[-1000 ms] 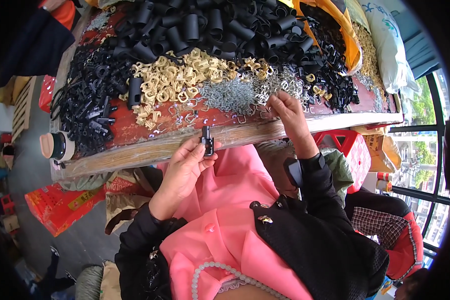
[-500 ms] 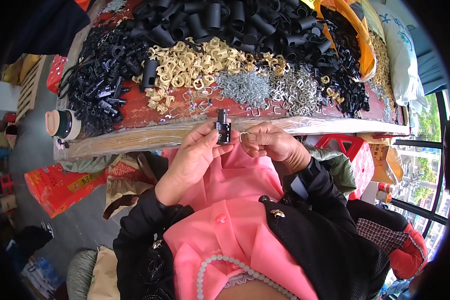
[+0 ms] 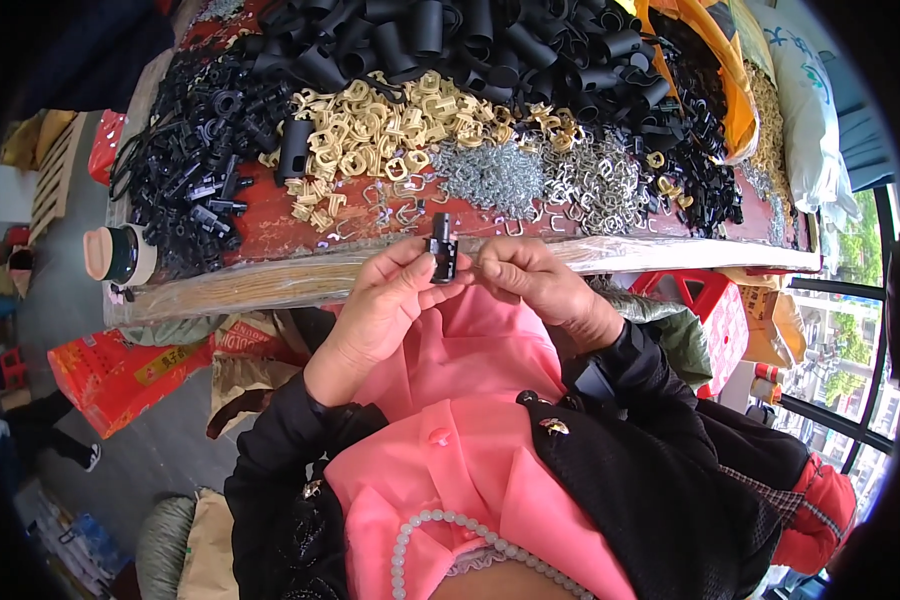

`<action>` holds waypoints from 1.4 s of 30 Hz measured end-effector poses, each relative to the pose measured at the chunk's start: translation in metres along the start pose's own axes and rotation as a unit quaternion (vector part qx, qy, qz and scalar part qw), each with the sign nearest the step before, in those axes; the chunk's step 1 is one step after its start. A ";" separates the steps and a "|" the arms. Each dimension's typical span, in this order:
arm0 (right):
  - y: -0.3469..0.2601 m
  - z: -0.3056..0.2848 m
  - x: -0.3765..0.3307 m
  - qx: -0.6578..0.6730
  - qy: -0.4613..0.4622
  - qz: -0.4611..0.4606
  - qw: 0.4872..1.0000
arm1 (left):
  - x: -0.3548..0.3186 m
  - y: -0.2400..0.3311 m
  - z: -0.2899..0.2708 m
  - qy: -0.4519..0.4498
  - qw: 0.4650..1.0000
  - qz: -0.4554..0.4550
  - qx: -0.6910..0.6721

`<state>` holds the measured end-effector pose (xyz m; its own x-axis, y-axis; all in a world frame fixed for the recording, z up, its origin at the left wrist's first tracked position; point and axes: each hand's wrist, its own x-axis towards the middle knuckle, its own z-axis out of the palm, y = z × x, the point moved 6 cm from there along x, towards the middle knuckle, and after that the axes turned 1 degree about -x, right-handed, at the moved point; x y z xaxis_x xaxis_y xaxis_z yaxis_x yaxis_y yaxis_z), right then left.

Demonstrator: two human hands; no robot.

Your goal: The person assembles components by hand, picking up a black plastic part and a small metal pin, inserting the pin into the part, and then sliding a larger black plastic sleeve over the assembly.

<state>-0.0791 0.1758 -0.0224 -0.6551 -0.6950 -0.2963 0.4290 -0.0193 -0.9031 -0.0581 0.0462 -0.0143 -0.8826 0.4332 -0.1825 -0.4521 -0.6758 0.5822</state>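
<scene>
My left hand (image 3: 382, 300) grips a black plastic fitting (image 3: 443, 248) upright between thumb and fingers, with its narrow end up. Close beside it, my right hand (image 3: 538, 287) is closed in a pinch at the fitting's right side. A small metal clip sits in that pinch, now almost wholly hidden by the fingertips. Both hands are just off the near edge of the table, above my pink clothing. On the table past them lie a heap of silver U-shaped clips (image 3: 602, 185) and a pile of small grey springs (image 3: 488, 178).
Gold-coloured plastic rings (image 3: 370, 125), black fittings (image 3: 210, 150) and black tubes (image 3: 390, 45) are heaped on the red tabletop (image 3: 270, 215). A lidded jar (image 3: 120, 254) stands at the left edge. To the right are an orange bag (image 3: 738, 110) and a red stool (image 3: 715, 320).
My right hand has shifted slightly left and up, bringing its pinch closer to the fitting; the pale clip seen before is now hidden. The fitting has turned and moved a little upward.
</scene>
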 end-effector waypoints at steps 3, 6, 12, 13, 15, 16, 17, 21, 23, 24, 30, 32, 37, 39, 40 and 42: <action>-0.021 0.002 -0.004 -0.144 0.096 -0.141 0.975 | -0.002 0.000 -0.002 0.011 1.000 0.015 -0.022; -0.060 0.035 -0.020 -0.478 0.117 -0.328 0.807 | -0.008 -0.010 -0.004 0.027 0.997 -0.002 -0.069; -0.058 0.030 -0.025 -0.421 0.116 -0.316 0.842 | -0.014 -0.006 0.005 -0.004 0.992 -0.017 -0.121; -0.058 0.032 -0.026 -0.439 0.108 -0.346 0.822 | -0.015 -0.007 0.006 -0.009 0.988 -0.025 -0.150; -0.057 0.033 -0.030 -0.456 0.102 -0.377 0.800 | -0.015 -0.008 0.008 -0.015 0.983 -0.033 -0.178; -0.058 0.032 -0.031 -0.453 0.114 -0.372 0.802 | -0.015 -0.008 0.008 -0.011 0.985 -0.037 -0.169; -0.058 0.033 -0.031 -0.449 0.126 -0.364 0.806 | -0.016 -0.010 0.008 -0.006 0.986 -0.042 -0.162; -0.056 0.028 -0.029 -0.435 0.136 -0.361 0.814 | -0.013 -0.013 0.006 0.008 0.991 -0.048 -0.121; -0.055 0.025 -0.028 -0.429 0.137 -0.361 0.816 | -0.011 -0.013 0.006 0.012 0.993 -0.051 -0.106; -0.051 0.017 -0.024 -0.352 0.133 -0.305 0.875 | -0.010 -0.012 0.005 0.025 0.996 -0.040 -0.078; -0.044 0.012 -0.010 -0.027 0.091 -0.151 0.984 | -0.006 -0.005 0.006 0.066 0.996 -0.040 -0.034; -0.042 0.013 -0.008 -0.020 0.085 -0.144 0.986 | -0.006 -0.005 0.008 0.056 0.997 -0.047 -0.030; -0.040 0.019 -0.005 -0.048 0.094 -0.162 0.981 | -0.009 -0.004 0.008 0.051 0.997 -0.056 -0.008; -0.042 0.020 -0.007 -0.067 0.104 -0.176 0.977 | -0.012 -0.005 0.007 0.059 0.997 -0.055 -0.002; -0.052 0.022 -0.011 -0.173 0.115 -0.219 0.953 | -0.012 -0.005 0.008 0.061 0.997 -0.050 -0.001; -0.066 0.030 -0.018 -0.375 0.133 -0.295 0.869 | -0.014 -0.005 0.009 0.066 0.997 -0.041 0.000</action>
<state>-0.0768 0.1678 0.0521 -0.7876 -0.5298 0.3147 -0.4895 0.2277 -0.8418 -0.0426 0.0488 -0.0079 -0.8519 0.4055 -0.3315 -0.5236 -0.6411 0.5612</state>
